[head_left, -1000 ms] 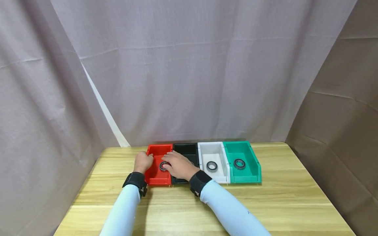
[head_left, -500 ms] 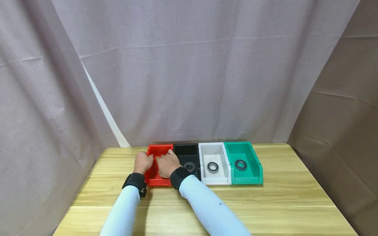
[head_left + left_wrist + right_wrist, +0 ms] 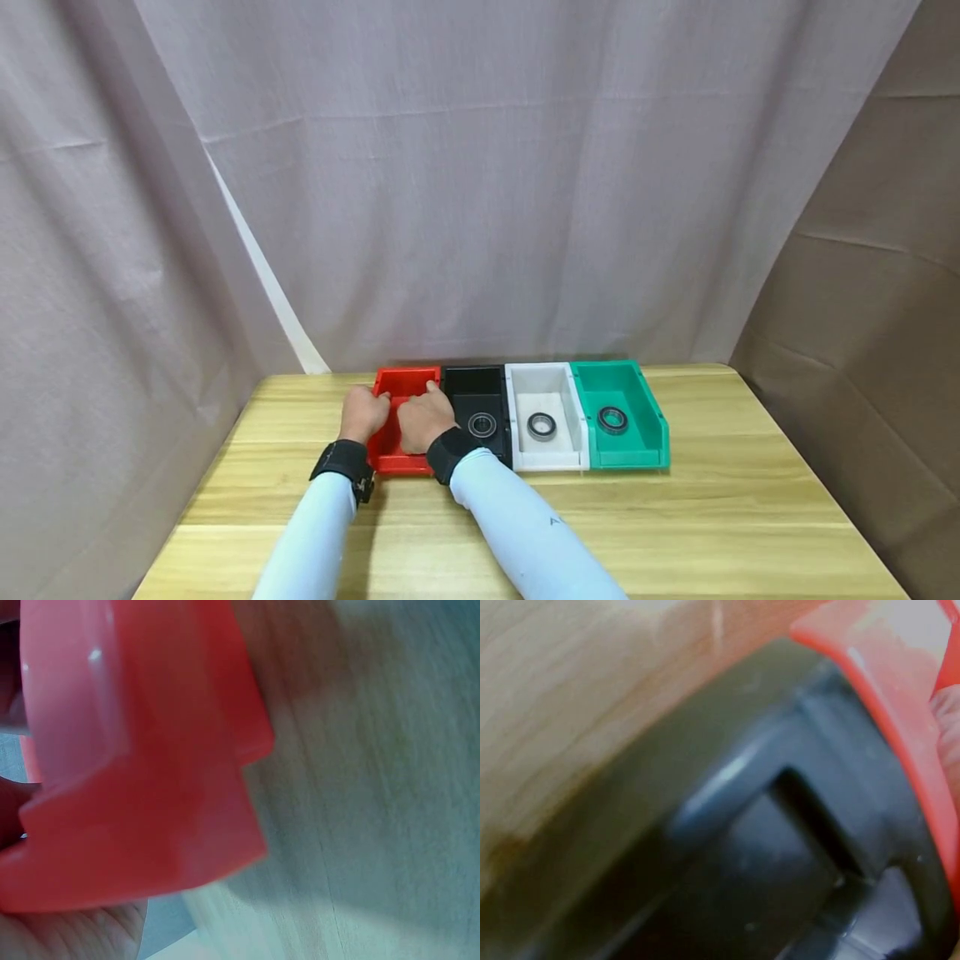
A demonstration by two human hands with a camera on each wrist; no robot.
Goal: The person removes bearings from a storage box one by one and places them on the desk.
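Head view, red bin: the red bin [image 3: 401, 400] sits just below the middle of the frame, leftmost in a row of four bins on the wooden table [image 3: 675, 517]; both hands are on it.
Left hand: the left hand [image 3: 363, 414] grips the red bin's left wall, fingers curled over the rim; the left wrist view fills with that red wall [image 3: 142, 772], with skin at the lower left corner.
Right hand: the right hand [image 3: 424, 419] lies over the inside of the red bin, fingertips reaching its right rim beside the black bin; whether it pinches the wall or only presses on it I cannot tell. The right wrist view shows the red rim [image 3: 885, 682] in the upper right and the black bin [image 3: 765, 847] tight against it.
Ring in red bin: hidden under the right hand, if there is one.
Neighbours: the black bin [image 3: 480, 408] touches the red bin, then the white bin [image 3: 542, 408], then the green bin [image 3: 618, 412]; each holds one dark metal ring, [image 3: 482, 426], [image 3: 541, 426] and [image 3: 612, 419].
Doing it well: in my judgement, an even hold on both walls keeps the red bin level; draw it straight out so it does not drag the black bin.
Risk: a one-sided pull could skew the row.
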